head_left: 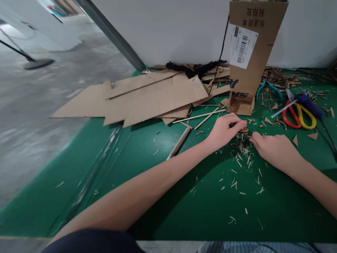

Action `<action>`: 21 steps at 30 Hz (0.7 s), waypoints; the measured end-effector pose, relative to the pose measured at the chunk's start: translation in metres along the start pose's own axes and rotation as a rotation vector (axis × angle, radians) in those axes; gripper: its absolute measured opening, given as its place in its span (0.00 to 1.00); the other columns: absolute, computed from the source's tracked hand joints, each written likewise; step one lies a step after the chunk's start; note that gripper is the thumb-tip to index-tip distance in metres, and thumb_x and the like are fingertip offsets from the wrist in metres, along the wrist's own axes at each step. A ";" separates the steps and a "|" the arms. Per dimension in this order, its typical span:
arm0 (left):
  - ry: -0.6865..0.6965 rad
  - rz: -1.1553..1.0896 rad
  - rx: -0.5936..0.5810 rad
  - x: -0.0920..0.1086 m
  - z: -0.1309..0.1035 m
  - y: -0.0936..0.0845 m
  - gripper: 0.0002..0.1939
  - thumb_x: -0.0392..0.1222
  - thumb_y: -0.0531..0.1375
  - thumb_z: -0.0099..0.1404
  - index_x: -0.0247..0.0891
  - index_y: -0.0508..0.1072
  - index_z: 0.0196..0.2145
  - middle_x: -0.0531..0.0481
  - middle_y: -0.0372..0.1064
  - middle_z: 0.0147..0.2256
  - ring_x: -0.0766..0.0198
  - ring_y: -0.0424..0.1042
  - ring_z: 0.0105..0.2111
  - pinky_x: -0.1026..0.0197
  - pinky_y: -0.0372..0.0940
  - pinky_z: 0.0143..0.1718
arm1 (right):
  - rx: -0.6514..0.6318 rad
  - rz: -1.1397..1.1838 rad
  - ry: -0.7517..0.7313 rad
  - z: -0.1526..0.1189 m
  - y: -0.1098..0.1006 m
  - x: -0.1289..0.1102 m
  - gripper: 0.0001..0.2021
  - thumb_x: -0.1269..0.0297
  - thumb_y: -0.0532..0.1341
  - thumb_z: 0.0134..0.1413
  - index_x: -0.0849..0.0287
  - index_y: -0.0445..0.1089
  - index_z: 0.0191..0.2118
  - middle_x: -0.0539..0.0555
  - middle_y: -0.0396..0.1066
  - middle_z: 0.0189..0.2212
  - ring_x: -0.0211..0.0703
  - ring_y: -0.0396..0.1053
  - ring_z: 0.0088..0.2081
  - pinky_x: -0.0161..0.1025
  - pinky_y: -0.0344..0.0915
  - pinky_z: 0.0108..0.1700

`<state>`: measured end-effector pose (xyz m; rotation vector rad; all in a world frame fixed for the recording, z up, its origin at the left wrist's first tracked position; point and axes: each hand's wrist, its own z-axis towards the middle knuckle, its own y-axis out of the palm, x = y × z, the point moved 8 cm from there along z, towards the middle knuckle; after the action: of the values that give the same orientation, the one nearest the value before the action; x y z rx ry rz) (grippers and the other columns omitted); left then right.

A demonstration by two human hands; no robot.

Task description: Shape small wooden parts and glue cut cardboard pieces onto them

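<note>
My left hand (222, 130) is closed, thumb and fingers pinching a small brown rounded piece (243, 130), perhaps cardboard, just above the green table. Close by on the right, my right hand (275, 149) is also closed, with a thin tip (249, 137) showing at its fingertips; what it belongs to is hidden. Under and in front of both hands lie pale shavings (244, 150) and thin slivers. Behind my left hand stands a tall cardboard box (254, 75) with a white label (242, 45).
Flat cardboard sheets (158, 96) cover the back left. Thin wooden sticks (204, 115) and a cardboard roll (179, 142) lie left of my hands. Right of the box are teal pliers (268, 88), red-and-yellow scissors (302, 114) and a blue glue gun (308, 102) with its cable.
</note>
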<state>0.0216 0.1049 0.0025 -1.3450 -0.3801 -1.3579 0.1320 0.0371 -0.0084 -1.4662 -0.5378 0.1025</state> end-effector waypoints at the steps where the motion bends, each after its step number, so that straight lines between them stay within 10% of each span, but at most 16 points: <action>1: 0.004 0.001 -0.001 0.000 0.000 0.000 0.14 0.42 0.56 0.67 0.37 0.74 0.26 0.49 0.71 0.29 0.64 0.69 0.31 0.60 0.63 0.35 | -0.001 -0.006 0.008 0.000 0.000 0.000 0.22 0.58 0.39 0.68 0.59 0.67 0.38 0.53 0.68 0.17 0.40 0.62 0.16 0.37 0.37 0.22; 21: -0.015 0.020 0.007 -0.002 0.000 -0.001 0.13 0.42 0.57 0.66 0.36 0.74 0.26 0.49 0.70 0.29 0.65 0.69 0.30 0.61 0.62 0.33 | -0.168 0.057 -0.061 0.002 0.004 0.002 0.22 0.56 0.38 0.67 0.59 0.66 0.39 0.55 0.71 0.20 0.44 0.68 0.20 0.36 0.42 0.22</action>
<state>0.0207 0.1059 0.0012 -1.3511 -0.3806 -1.3297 0.1339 0.0405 -0.0120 -1.6467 -0.5650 0.1509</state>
